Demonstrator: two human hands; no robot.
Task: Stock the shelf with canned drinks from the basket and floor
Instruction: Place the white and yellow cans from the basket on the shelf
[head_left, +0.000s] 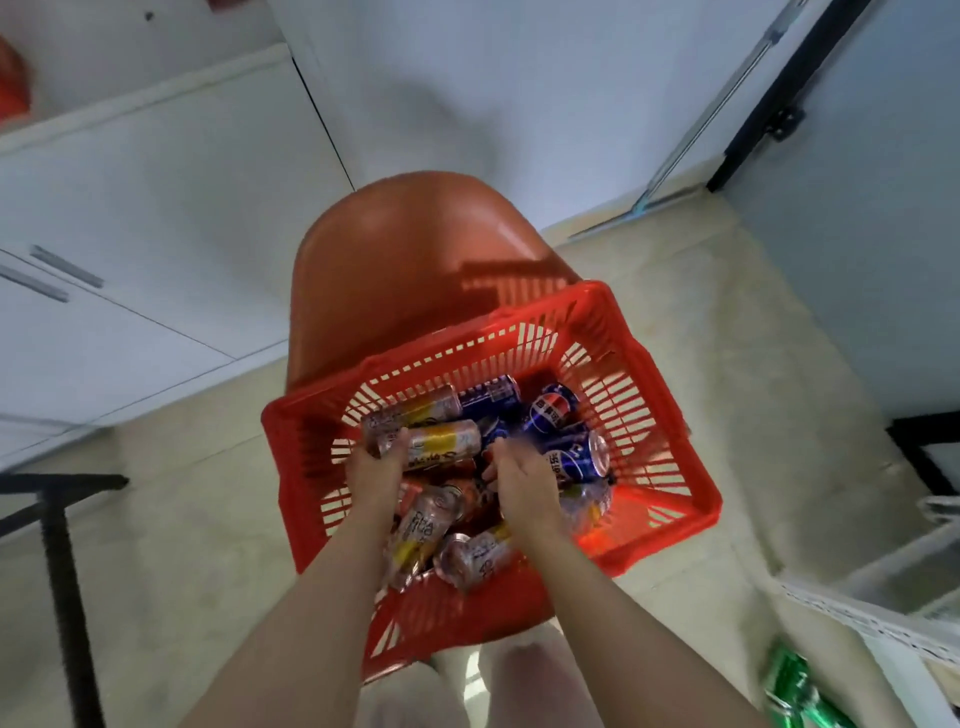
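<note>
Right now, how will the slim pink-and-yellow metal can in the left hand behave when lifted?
The slim pink-and-yellow metal can lies sideways on loose cans, so it could roll. Its smooth metal may slip, since the left hand grips only one end.

top: basket (662, 405) open, free drop-in from above
sides: lattice walls ring the cans (447, 441) all round
pile: cans jammed touching, barely any gaps
behind: chair back (415, 249) rises just past far wall
right: shelf (883, 623) edge and green cans (800, 691) on floor (727, 338), near
</note>
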